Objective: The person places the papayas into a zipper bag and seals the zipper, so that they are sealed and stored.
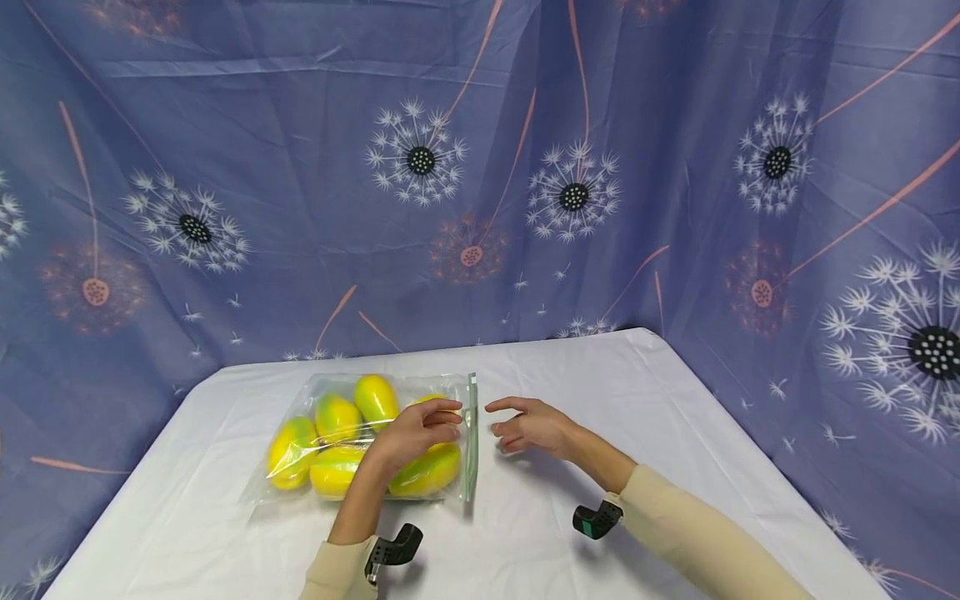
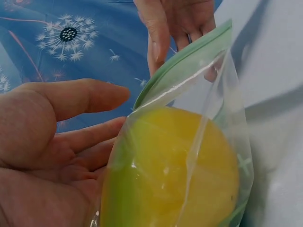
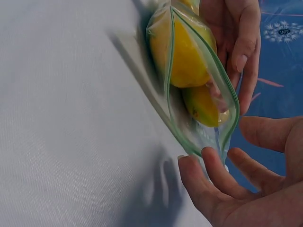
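Observation:
A clear zip bag (image 1: 472,467) with a green seal strip lies on the white table, its mouth facing right. Several yellow-green mangoes (image 1: 337,417) fill it. The right wrist view shows the green rim (image 3: 170,61) parted, with mangoes (image 3: 191,61) visible inside. Over the bag's right part is my left hand (image 1: 420,429), its fingers extended loosely toward the seal; in the left wrist view its palm is beside a bagged mango (image 2: 175,165). My right hand (image 1: 536,427) hovers just right of the mouth, fingers loosely bent and holding nothing.
The white-covered table (image 1: 600,375) reaches back to a blue curtain (image 1: 300,208) with dandelion prints, which also hangs along the right side. Each wrist carries a black camera mount, one at the left cuff (image 1: 397,546) and one at the right cuff (image 1: 597,520).

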A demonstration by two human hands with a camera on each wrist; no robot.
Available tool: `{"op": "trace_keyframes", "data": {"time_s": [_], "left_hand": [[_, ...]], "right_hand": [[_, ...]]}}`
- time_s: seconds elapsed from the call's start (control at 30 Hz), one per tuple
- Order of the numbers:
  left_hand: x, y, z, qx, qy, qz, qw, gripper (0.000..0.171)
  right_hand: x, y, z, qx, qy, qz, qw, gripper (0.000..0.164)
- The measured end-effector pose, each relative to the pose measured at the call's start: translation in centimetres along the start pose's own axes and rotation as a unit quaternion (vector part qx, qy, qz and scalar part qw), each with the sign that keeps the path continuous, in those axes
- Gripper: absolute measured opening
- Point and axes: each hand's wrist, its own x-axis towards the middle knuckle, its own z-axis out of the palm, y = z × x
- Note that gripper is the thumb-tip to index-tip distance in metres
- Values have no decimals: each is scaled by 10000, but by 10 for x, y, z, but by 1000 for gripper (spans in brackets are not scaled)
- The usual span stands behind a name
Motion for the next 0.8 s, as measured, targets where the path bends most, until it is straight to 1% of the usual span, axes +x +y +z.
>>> {"op": "trace_keyframes", "data": {"time_s": [0.13, 0.3, 0.47, 0.53, 0.6, 0.73, 0.8], "left_hand": [[1, 2, 2, 342, -214, 2, 9992, 43], [0, 5, 2, 902, -586, 94, 9942, 43], [-1, 8, 2, 913, -984, 69, 9909, 49], [-1, 10, 1, 937, -1043, 73, 9901, 50], [-1, 13, 1, 1058, -1067, 32, 9886, 50], [-1, 19, 4, 1187, -1126, -160, 9864, 51], [1, 22, 4, 1228, -1211, -216, 9848, 52]], "right_hand": [[0, 0, -3, -56, -8, 5, 10000, 56], [0, 2, -4, -138, -11, -9, 9999, 56], [-4, 4, -5, -152, -8, -26, 9999, 57], [-4, 3, -6, -117, -5, -19, 9999, 58], [-4, 3, -7, -104, 20, -11, 9999, 58], [-2, 2, -10, -101, 43, 6, 9999, 58], [-2, 2, -11, -111, 23, -28, 9999, 59]]}}
